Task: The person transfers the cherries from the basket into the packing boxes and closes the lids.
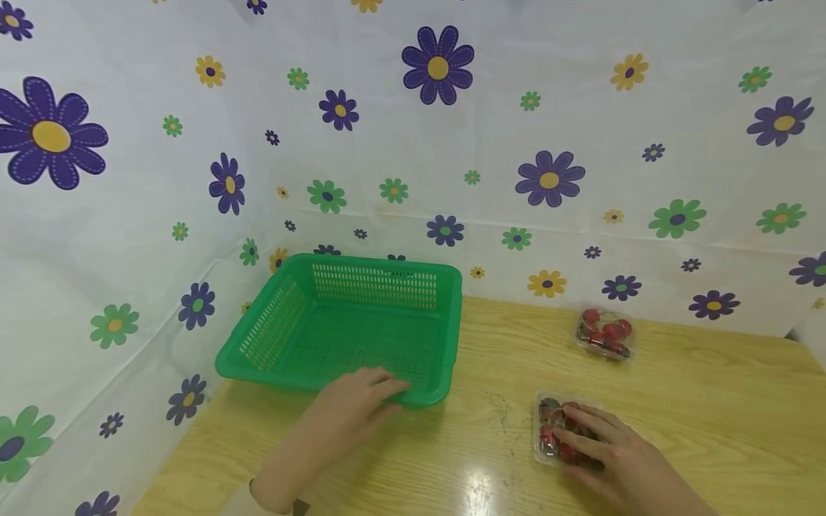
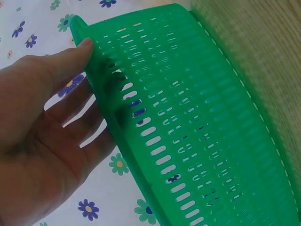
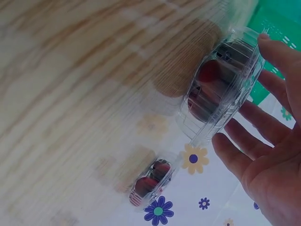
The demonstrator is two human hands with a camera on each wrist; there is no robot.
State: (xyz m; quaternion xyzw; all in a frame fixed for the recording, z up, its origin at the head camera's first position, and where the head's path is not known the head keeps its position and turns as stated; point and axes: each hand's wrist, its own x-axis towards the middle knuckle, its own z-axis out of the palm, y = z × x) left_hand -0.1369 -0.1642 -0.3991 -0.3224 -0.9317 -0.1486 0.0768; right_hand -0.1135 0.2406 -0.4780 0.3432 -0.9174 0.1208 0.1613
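Observation:
A green plastic basket (image 1: 452, 322) with slotted walls stands at the left of the table. My left hand (image 1: 355, 401) lies over its near rim; in the left wrist view the thumb (image 2: 84, 47) is against the rim and the fingers reach behind the wall. A clear plastic box of dark red cherries (image 1: 548, 437) sits on the table at the right front. My right hand (image 1: 619, 451) hovers at its lid with fingers spread. In the right wrist view the thumb (image 3: 277, 52) meets one lid edge and the fingertips are near the opposite edge; firm contact is unclear.
A second clear box of cherries (image 1: 605, 335) stands farther back at the right. The wood-grain table (image 1: 710, 401) carries everything. White cloth with flowers (image 1: 490, 129) hangs along the back and left sides.

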